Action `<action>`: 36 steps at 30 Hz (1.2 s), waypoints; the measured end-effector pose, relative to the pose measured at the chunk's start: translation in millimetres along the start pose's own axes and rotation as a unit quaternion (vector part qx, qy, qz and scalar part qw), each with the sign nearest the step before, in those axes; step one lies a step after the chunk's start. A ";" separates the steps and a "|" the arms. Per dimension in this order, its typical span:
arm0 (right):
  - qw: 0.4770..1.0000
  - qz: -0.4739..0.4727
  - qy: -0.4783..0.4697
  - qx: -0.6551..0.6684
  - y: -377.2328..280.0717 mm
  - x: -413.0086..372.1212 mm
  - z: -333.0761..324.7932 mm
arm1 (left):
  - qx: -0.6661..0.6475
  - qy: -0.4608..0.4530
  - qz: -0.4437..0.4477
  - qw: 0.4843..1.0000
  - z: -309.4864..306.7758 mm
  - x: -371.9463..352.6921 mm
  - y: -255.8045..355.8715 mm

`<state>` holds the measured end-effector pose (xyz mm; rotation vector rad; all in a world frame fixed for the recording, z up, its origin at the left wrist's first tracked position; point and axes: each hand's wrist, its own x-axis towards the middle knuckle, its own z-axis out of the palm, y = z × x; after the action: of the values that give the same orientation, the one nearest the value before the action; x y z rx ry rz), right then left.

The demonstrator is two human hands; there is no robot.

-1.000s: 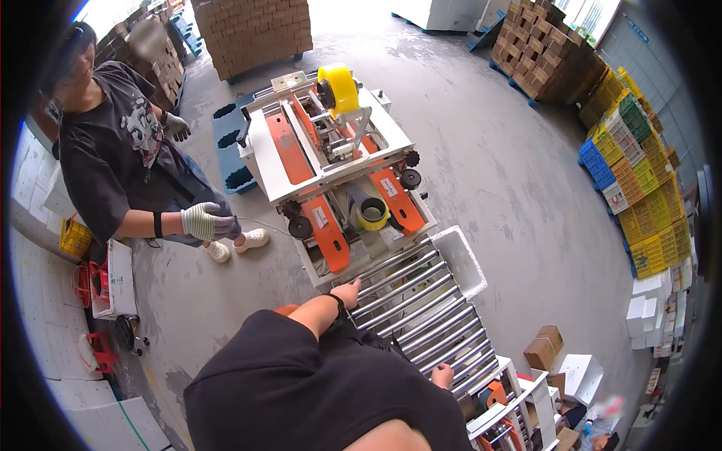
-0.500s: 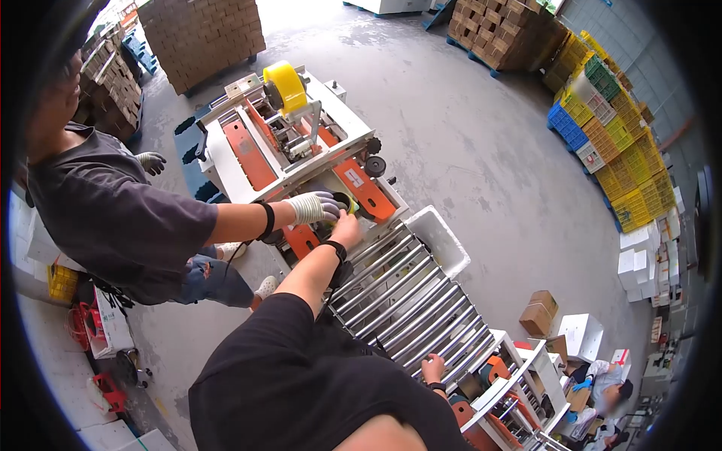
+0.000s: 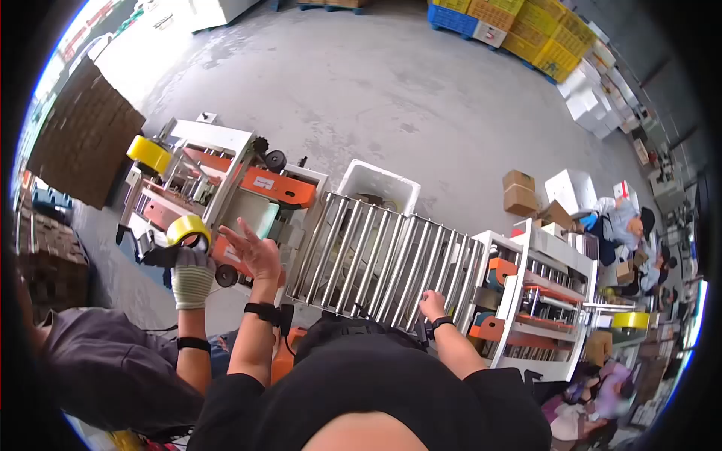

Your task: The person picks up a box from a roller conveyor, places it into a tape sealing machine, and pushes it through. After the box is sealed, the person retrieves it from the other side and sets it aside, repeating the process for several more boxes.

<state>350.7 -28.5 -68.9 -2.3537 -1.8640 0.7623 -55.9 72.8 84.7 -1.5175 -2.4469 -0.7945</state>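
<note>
My left hand [image 3: 256, 254] is raised over the near side of the left taping machine [image 3: 274, 188], its fingers spread and nothing in it. Just left of it, a co-worker's gloved hand [image 3: 192, 278] holds a roll of yellow tape [image 3: 188, 231]. My right hand [image 3: 432, 306] is closed at the near edge of the roller conveyor [image 3: 376, 255]; whatever its fingers hold, if anything, is hidden. Another yellow tape roll [image 3: 149, 155] is mounted on the left machine.
A white foam box [image 3: 382, 180] stands behind the conveyor. To the right is a second taping machine [image 3: 526, 301]. Cardboard boxes [image 3: 519, 193] stand on the floor beyond it, with people [image 3: 624, 225] nearby. Stacked yellow crates [image 3: 553, 37] are at the back.
My left hand has come off the yellow tape roll and opened; the co-worker's gloved hand now has the roll, farther left. The view has turned right. My right hand stays by the conveyor.
</note>
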 end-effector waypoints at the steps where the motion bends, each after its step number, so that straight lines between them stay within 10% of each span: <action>1: 0.999 0.007 -0.036 -0.022 -3.2 3.5 -0.3 | -0.001 0.034 0.099 0.995 -32.3 -14.8 -9.7; 6: 0.999 0.050 0.013 0.014 -18.4 11.7 -2.0 | -0.079 -0.164 0.202 0.962 -26.8 -62.9 53.1; 15: 0.988 0.112 0.103 0.017 16.1 -17.0 -31.8 | 0.067 -0.483 0.167 0.857 43.6 -69.1 -17.3; 17: 0.974 0.213 0.065 0.029 35.3 -38.4 -26.5 | 0.057 -0.556 0.165 0.812 91.2 -85.9 -71.9; 20: 0.944 0.328 -0.003 0.044 53.9 -71.9 -18.5 | 0.139 -0.757 0.187 0.611 121.8 -105.7 -126.6; 22: 0.925 0.375 -0.027 0.058 58.3 -94.6 -9.8 | 0.070 -0.785 0.153 0.596 119.9 -113.7 -120.0; 24: 0.908 0.406 -0.064 0.085 56.7 -110.3 -6.1 | -0.012 -0.763 -0.067 0.643 87.9 -128.6 -85.2; 36: 0.922 0.368 -0.028 0.118 37.7 -120.6 -14.6 | -0.279 -0.758 -0.265 0.526 196.3 -117.4 -131.3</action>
<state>372.0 -146.5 -26.7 -2.8605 -0.7731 1.0273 -86.2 35.4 -174.5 -2.2114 -4.4446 -0.0292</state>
